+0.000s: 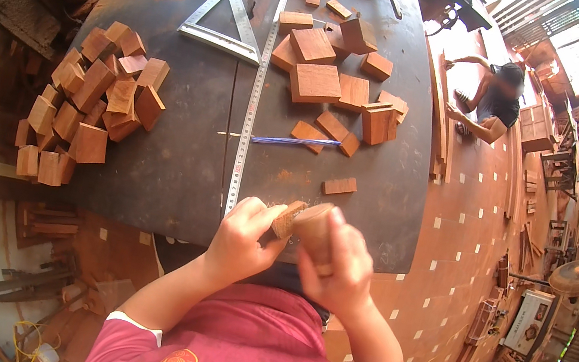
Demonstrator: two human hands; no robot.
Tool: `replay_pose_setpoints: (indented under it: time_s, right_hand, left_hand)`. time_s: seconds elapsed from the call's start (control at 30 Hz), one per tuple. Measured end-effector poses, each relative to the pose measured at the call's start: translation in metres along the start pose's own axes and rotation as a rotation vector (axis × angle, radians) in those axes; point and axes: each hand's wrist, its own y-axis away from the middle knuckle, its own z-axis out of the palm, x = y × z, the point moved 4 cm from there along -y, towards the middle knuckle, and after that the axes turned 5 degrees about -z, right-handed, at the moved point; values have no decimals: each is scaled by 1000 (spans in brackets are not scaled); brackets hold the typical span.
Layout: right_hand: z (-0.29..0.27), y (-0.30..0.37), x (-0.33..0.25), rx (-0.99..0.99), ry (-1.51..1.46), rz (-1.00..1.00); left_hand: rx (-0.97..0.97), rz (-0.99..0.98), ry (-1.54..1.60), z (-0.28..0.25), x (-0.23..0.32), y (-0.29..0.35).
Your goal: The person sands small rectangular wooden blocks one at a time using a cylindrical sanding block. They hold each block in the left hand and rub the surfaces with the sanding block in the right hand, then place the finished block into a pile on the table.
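Note:
Near the front edge of the dark table, my left hand (pixel 244 236) is closed around a small wood block (pixel 288 220), its rough brown face turned to the right. Held in my right hand (pixel 343 265) is a tan rounded block (pixel 315 229) with a round end, which meets or nearly meets the wood block; its exact kind does not show. Just beyond my hands lies a single small brown wood piece (pixel 339 186). A long steel ruler (pixel 248 121) runs away from my left hand, with a blue pen (pixel 296 141) lying across from it.
A metal triangle square (pixel 220 35) lies beside the ruler. Many wood blocks (pixel 96 86) are heaped at the left, more wood blocks (pixel 316 83) at the centre right. Another person (pixel 495 100) crouches on the tiled floor (pixel 441 228) at right, near a fan (pixel 577 276).

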Motion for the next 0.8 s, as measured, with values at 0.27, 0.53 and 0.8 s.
replay_pose_setpoints:
  time_s: [0.27, 0.53, 0.8]
  right_hand:
    - [4, 2, -9, -34, -77, -1]
    - [6, 3, -10, -42, -60, -25]
    - [10, 1, -17, -48, -120, -28]
  left_hand:
    - [-9, 6, 6, 0, 0, 2]
    - [59, 25, 15, 0, 0, -1]
    - [21, 7, 27, 1, -3, 1]
